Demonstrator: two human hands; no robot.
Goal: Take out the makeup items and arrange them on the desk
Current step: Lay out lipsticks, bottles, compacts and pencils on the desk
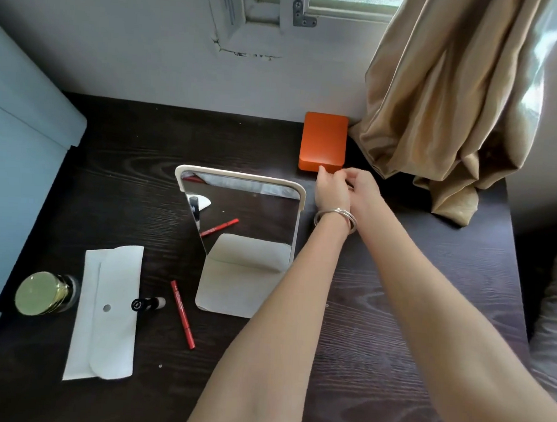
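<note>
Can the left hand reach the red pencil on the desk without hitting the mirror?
Probably yes. The red pencil lies in front of the mirror, on its left side, and the left hand can draw back past the mirror's right edge.

The fingertips of both hands meet just below the orange box (323, 142), and the left hand (332, 189) covers much of the right hand (365, 186), so whether either holds anything cannot be told. Both arms run off the bottom edge. The curtain (447, 90) hides the tabletop's (394, 315) far right corner. The print on the red pencil (182, 314) is too small to read. The mirror (244, 221) conceals the tabletop behind it.
</note>
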